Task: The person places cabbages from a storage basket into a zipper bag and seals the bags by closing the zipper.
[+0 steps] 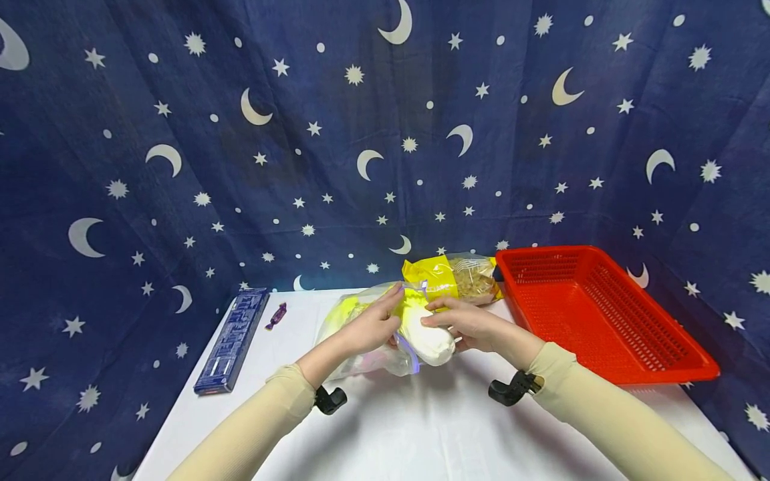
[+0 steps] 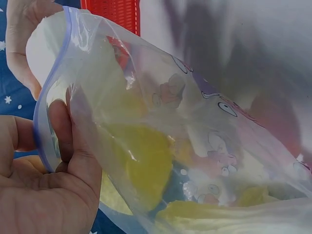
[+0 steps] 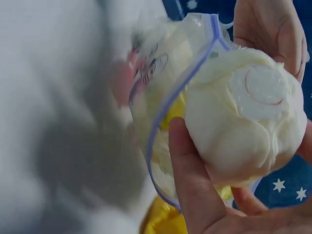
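Observation:
A napa cabbage (image 1: 428,337), white at the base and yellow toward its leaves, lies half inside a clear zip bag (image 1: 380,362). The bag has a purple zip strip and cartoon prints. My right hand (image 1: 478,326) grips the cabbage around its cut base (image 3: 258,90), which sticks out of the bag's mouth. My left hand (image 1: 375,326) holds the bag's mouth at the zip edge, with a finger (image 2: 61,124) inside the rim. The leafy end (image 2: 141,165) shows through the plastic, deeper in the bag.
Behind the hands lies a yellow, partly clear food packet (image 1: 445,277). A red plastic basket (image 1: 595,317) stands at the right. On the left are a long blue box (image 1: 231,344) and a small purple wrapped candy (image 1: 277,316). A dark blue star-patterned curtain (image 1: 337,167) closes off the back.

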`<move>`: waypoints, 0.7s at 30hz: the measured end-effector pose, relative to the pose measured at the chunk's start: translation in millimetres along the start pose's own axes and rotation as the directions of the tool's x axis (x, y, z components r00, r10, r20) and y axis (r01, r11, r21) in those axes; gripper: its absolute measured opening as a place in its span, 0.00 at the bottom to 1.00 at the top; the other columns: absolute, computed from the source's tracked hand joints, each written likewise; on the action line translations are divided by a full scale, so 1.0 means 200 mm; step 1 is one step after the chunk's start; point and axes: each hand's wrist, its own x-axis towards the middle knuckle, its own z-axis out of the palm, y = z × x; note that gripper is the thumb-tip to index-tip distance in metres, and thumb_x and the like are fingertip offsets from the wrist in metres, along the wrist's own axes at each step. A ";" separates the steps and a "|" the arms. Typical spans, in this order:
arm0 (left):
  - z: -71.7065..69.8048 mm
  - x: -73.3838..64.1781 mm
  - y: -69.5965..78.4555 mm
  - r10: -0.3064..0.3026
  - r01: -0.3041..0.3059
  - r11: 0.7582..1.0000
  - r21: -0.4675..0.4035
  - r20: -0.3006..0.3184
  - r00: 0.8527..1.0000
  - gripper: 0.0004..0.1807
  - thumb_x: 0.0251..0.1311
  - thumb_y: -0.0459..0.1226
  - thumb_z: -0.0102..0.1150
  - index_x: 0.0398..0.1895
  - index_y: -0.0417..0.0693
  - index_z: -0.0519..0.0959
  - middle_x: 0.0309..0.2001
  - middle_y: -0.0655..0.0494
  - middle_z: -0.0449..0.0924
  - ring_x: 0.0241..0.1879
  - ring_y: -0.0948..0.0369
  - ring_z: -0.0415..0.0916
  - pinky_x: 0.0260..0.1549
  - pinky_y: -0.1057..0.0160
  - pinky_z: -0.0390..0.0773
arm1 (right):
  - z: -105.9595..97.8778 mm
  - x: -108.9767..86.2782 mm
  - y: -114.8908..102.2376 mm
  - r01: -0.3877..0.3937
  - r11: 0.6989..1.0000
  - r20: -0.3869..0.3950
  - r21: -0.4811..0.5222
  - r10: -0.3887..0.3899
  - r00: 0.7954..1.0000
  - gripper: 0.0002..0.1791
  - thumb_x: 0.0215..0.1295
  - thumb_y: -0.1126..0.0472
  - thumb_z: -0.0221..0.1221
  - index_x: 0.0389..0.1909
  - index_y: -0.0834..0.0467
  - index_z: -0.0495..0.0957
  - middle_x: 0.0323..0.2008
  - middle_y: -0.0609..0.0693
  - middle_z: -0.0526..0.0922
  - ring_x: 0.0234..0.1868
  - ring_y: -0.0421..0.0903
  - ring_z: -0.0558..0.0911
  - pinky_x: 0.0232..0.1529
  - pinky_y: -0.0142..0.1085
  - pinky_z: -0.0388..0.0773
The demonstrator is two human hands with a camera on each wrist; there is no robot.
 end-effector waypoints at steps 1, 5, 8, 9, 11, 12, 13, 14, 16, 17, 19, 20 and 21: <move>0.00 0.00 0.00 -0.002 0.002 1.000 -0.004 -0.002 1.000 0.37 0.66 0.29 0.43 0.80 0.34 0.52 0.83 0.50 0.40 0.25 0.60 0.78 0.29 0.62 0.86 | 0.00 0.00 0.01 -0.004 0.999 0.004 0.035 0.004 1.000 0.40 0.66 0.52 0.64 0.72 0.61 0.58 0.52 0.59 0.77 0.41 0.52 0.83 0.36 0.42 0.86; 0.00 0.00 0.00 -0.010 0.010 1.000 -0.002 -0.004 1.000 0.38 0.65 0.30 0.43 0.80 0.35 0.50 0.83 0.50 0.38 0.25 0.60 0.79 0.29 0.61 0.86 | 0.02 0.01 0.03 -0.026 0.983 0.010 0.179 0.025 1.000 0.39 0.69 0.53 0.62 0.74 0.61 0.55 0.50 0.58 0.78 0.42 0.51 0.83 0.36 0.41 0.87; 0.00 0.00 0.00 -0.014 0.015 1.000 0.003 -0.005 1.000 0.39 0.66 0.30 0.44 0.80 0.36 0.50 0.83 0.51 0.37 0.28 0.58 0.81 0.29 0.61 0.86 | 0.03 0.02 0.05 -0.042 0.961 0.013 0.274 0.040 0.999 0.39 0.70 0.54 0.61 0.75 0.61 0.53 0.50 0.58 0.79 0.44 0.51 0.81 0.41 0.43 0.87; 0.00 0.00 0.00 -0.017 0.017 1.000 0.005 -0.005 1.000 0.39 0.66 0.31 0.44 0.81 0.36 0.50 0.83 0.52 0.37 0.30 0.57 0.82 0.29 0.61 0.87 | 0.04 0.02 0.05 -0.045 0.955 0.015 0.293 0.042 0.999 0.40 0.71 0.54 0.61 0.75 0.61 0.52 0.51 0.58 0.79 0.45 0.51 0.81 0.42 0.44 0.87; -0.01 0.00 0.00 -0.019 0.019 1.000 0.013 -0.006 1.000 0.39 0.66 0.31 0.44 0.81 0.37 0.49 0.83 0.52 0.36 0.39 0.55 0.83 0.29 0.61 0.86 | 0.05 0.01 0.06 -0.044 0.950 0.014 0.310 0.041 0.999 0.40 0.71 0.55 0.60 0.75 0.61 0.51 0.51 0.58 0.79 0.46 0.51 0.81 0.43 0.45 0.87; -0.01 0.00 0.01 -0.021 0.021 1.000 0.017 -0.009 1.000 0.39 0.66 0.31 0.44 0.81 0.37 0.49 0.83 0.52 0.36 0.46 0.55 0.82 0.29 0.61 0.86 | 0.05 0.01 0.06 -0.041 0.950 0.011 0.309 0.040 0.999 0.40 0.71 0.55 0.60 0.75 0.62 0.51 0.51 0.58 0.79 0.45 0.51 0.81 0.43 0.45 0.88; -0.01 0.00 0.01 -0.024 0.024 1.000 0.016 -0.011 1.000 0.39 0.66 0.32 0.44 0.81 0.37 0.49 0.83 0.52 0.36 0.48 0.54 0.81 0.29 0.61 0.86 | 0.05 0.00 0.06 -0.041 0.952 0.003 0.304 0.042 0.999 0.40 0.71 0.55 0.61 0.75 0.61 0.51 0.50 0.58 0.80 0.45 0.51 0.81 0.42 0.44 0.88; -0.01 0.00 0.01 -0.027 0.027 1.000 0.013 -0.013 1.000 0.39 0.66 0.32 0.43 0.81 0.37 0.49 0.83 0.52 0.36 0.50 0.54 0.81 0.29 0.61 0.86 | 0.05 0.00 0.06 -0.036 0.955 0.000 0.295 0.037 0.999 0.40 0.71 0.55 0.61 0.75 0.62 0.51 0.51 0.58 0.79 0.45 0.51 0.81 0.42 0.44 0.88; -0.01 0.00 0.01 -0.030 0.030 1.000 0.005 -0.017 0.999 0.39 0.66 0.31 0.43 0.81 0.36 0.49 0.83 0.52 0.36 0.48 0.55 0.81 0.29 0.61 0.86 | 0.05 -0.01 0.06 -0.038 0.955 -0.013 0.293 0.043 0.999 0.41 0.70 0.54 0.61 0.75 0.62 0.52 0.51 0.59 0.79 0.44 0.51 0.82 0.41 0.44 0.88; -0.01 0.00 0.00 -0.030 0.030 1.000 -0.003 -0.017 0.999 0.39 0.66 0.31 0.43 0.81 0.36 0.49 0.83 0.52 0.35 0.44 0.55 0.82 0.29 0.61 0.86 | 0.05 -0.01 0.06 -0.040 0.954 -0.017 0.298 0.047 0.999 0.41 0.70 0.54 0.62 0.76 0.62 0.51 0.51 0.59 0.79 0.45 0.51 0.82 0.41 0.44 0.88; -0.01 -0.01 0.00 -0.030 0.029 0.999 -0.024 -0.011 1.000 0.39 0.66 0.30 0.43 0.81 0.35 0.48 0.83 0.51 0.35 0.30 0.55 0.82 0.28 0.60 0.86 | 0.05 -0.01 0.07 -0.046 0.948 -0.017 0.316 0.055 0.998 0.42 0.71 0.54 0.61 0.76 0.62 0.50 0.52 0.60 0.78 0.45 0.51 0.81 0.42 0.44 0.88; -0.01 -0.01 0.00 -0.027 0.027 0.999 -0.023 -0.008 1.000 0.39 0.66 0.30 0.43 0.81 0.35 0.48 0.83 0.52 0.35 0.28 0.56 0.81 0.28 0.60 0.86 | 0.05 0.00 0.07 -0.049 0.943 -0.018 0.330 0.058 0.998 0.42 0.71 0.54 0.61 0.76 0.62 0.50 0.51 0.60 0.77 0.45 0.51 0.81 0.42 0.45 0.88; -0.01 -0.01 0.00 -0.025 0.025 0.999 -0.023 -0.005 1.000 0.39 0.66 0.30 0.43 0.81 0.35 0.48 0.83 0.52 0.35 0.25 0.56 0.80 0.28 0.60 0.87 | 0.05 0.00 0.06 -0.053 0.936 -0.021 0.349 0.065 0.998 0.41 0.71 0.54 0.60 0.76 0.61 0.50 0.51 0.60 0.77 0.45 0.50 0.81 0.42 0.45 0.88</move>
